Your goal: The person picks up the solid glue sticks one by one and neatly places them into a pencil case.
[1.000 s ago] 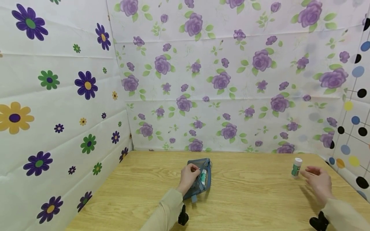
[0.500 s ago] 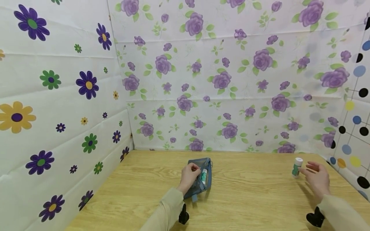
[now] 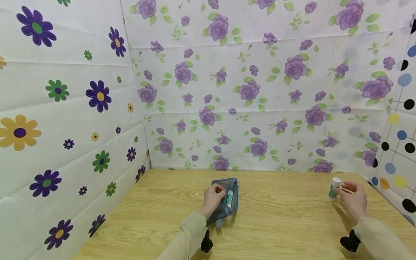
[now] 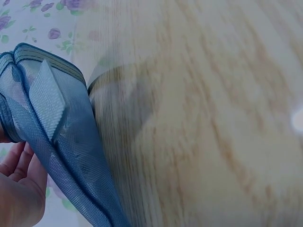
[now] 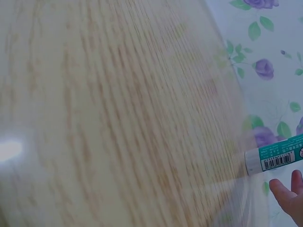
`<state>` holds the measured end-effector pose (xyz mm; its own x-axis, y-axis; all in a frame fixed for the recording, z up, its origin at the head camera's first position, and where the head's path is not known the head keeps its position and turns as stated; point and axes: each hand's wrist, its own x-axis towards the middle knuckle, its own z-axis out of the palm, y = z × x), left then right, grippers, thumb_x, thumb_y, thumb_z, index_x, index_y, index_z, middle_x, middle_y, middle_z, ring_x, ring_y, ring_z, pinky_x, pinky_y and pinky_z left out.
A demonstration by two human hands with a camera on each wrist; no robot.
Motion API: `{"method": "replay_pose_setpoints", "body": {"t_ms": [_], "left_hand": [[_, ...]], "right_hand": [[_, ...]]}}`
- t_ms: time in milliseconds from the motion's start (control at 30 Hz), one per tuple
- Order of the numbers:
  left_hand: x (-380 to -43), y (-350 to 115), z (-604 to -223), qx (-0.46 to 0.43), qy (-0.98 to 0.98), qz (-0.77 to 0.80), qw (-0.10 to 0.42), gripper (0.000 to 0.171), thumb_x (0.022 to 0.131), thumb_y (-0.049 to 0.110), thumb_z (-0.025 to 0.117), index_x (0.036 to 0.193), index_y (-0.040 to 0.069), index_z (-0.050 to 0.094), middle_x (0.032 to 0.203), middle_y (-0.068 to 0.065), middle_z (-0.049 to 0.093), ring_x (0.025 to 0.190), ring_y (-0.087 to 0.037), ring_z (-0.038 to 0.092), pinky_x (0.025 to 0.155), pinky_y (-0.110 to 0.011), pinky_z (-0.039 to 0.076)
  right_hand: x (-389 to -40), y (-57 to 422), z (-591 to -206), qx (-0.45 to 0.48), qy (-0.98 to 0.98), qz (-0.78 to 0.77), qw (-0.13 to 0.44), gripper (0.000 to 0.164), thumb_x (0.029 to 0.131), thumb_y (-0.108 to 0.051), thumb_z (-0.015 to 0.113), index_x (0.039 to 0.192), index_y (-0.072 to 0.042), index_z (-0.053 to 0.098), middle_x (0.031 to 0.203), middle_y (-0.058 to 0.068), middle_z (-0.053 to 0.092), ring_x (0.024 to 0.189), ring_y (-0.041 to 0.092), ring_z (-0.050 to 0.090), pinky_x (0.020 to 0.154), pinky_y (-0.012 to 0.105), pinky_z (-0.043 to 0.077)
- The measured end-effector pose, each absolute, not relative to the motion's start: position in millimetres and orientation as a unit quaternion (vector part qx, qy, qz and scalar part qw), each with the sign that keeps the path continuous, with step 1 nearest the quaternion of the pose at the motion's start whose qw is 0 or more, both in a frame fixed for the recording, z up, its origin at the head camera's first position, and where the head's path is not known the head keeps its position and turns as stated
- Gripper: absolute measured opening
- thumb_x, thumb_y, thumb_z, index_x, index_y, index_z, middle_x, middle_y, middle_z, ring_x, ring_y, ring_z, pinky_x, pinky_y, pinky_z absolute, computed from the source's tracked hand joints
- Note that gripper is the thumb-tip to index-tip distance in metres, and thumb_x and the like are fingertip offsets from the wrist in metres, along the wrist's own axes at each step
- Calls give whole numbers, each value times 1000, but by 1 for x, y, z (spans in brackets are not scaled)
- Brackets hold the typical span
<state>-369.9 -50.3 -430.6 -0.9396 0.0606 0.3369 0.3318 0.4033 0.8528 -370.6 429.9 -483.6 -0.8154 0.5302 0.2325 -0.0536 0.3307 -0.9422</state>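
My left hand [image 3: 212,200] pinches the edge of a blue mesh zip pouch [image 3: 221,182] on the wooden table. A glue stick [image 3: 229,199] with a white and green body lies inside the pouch's opening. The left wrist view shows the pouch's mesh side [image 4: 87,142], its zip edging and a fabric tab, with part of the hand behind. At the far right, a second glue stick [image 3: 334,191], white-capped with a green label, stands upright. Beside it my right hand [image 3: 353,202] has its fingers spread loosely. In the right wrist view the fingers are slightly apart from the barcoded tube.
The wooden tabletop [image 3: 279,216] stretches between both hands. A rose-patterned sheet [image 3: 250,108] hangs along the table's back edge. Flowered [image 3: 71,122] and dotted sheets close off the left and right sides.
My right hand has moved left, its fingers now close beside the standing glue stick. The left hand keeps its hold on the pouch, and both glue sticks have stayed put.
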Motion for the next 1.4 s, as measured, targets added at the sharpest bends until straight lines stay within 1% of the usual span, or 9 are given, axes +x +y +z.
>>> {"method": "replay_pose_setpoints", "body": {"t_ms": [167, 500, 600, 700, 833, 1000, 1200, 1267, 1400], "left_hand": [[-369, -50, -431, -117, -829, -531, 129, 4, 82, 5, 59, 83, 1, 60, 72, -2, 52, 61, -13, 48, 52, -27, 42], [-369, -53, -438, -149, -809, -548, 149, 4, 82, 6, 59, 80, 3, 60, 71, -2, 53, 60, -15, 49, 51, -28, 42], [-368, -54, -439, -161, -802, -554, 153, 4, 82, 7, 58, 80, 3, 59, 70, -2, 53, 59, -15, 49, 49, -28, 42], [-369, -54, -439, -150, -806, -554, 145, 4, 82, 7, 59, 81, 3, 60, 71, -2, 53, 60, -15, 49, 50, -28, 42], [-368, -52, -435, -122, -818, -547, 128, 4, 81, 4, 60, 83, 1, 60, 73, -3, 54, 60, -14, 48, 51, -27, 42], [-369, -52, -434, -115, -825, -539, 128, 3, 81, 4, 60, 83, 1, 60, 72, -2, 53, 59, -12, 47, 50, -26, 41], [-373, -52, -436, -116, -825, -539, 126, 5, 82, 6, 60, 82, 1, 60, 71, -1, 53, 59, -13, 49, 50, -27, 43], [-373, -52, -436, -119, -823, -541, 128, 4, 82, 5, 60, 82, 1, 59, 71, -1, 53, 59, -13, 49, 50, -27, 43], [-374, -51, -435, -117, -824, -539, 128, 5, 82, 5, 60, 83, 0, 59, 71, -1, 53, 59, -13, 48, 50, -27, 43]], "right_hand": [[-385, 441, -498, -147, -781, 546, 263, 54, 76, -44, 67, 117, -20, 43, 111, 6, 45, 81, 6, 45, 58, 18, 45], [-394, 442, -504, -159, -768, 565, 256, 45, 76, -43, 68, 109, -25, 44, 107, 5, 44, 80, 7, 46, 58, 20, 45], [-388, 436, -495, -162, -764, 572, 251, 41, 77, -41, 68, 106, -25, 44, 105, 4, 44, 79, 7, 45, 51, 19, 44], [-375, 420, -477, -171, -762, 575, 244, 44, 79, -35, 68, 111, -15, 44, 106, 8, 45, 78, 7, 45, 48, 21, 43], [-362, 404, -460, -186, -767, 566, 238, 60, 81, -29, 67, 122, 2, 37, 112, 17, 44, 78, 10, 46, 51, 23, 43], [-382, 422, -483, -184, -772, 556, 247, 56, 79, -37, 67, 118, -7, 42, 110, 12, 45, 79, 7, 45, 49, 20, 43], [-402, 444, -509, -166, -787, 539, 251, 59, 78, -43, 66, 120, -7, 43, 114, 15, 45, 87, 18, 49, 58, 21, 46], [-398, 441, -504, -161, -788, 540, 249, 53, 78, -43, 66, 115, -11, 45, 112, 13, 46, 84, 14, 49, 55, 20, 46], [-368, 414, -467, -156, -792, 543, 231, 52, 83, -32, 64, 120, -1, 43, 116, 21, 45, 84, 17, 49, 55, 19, 45]]}}
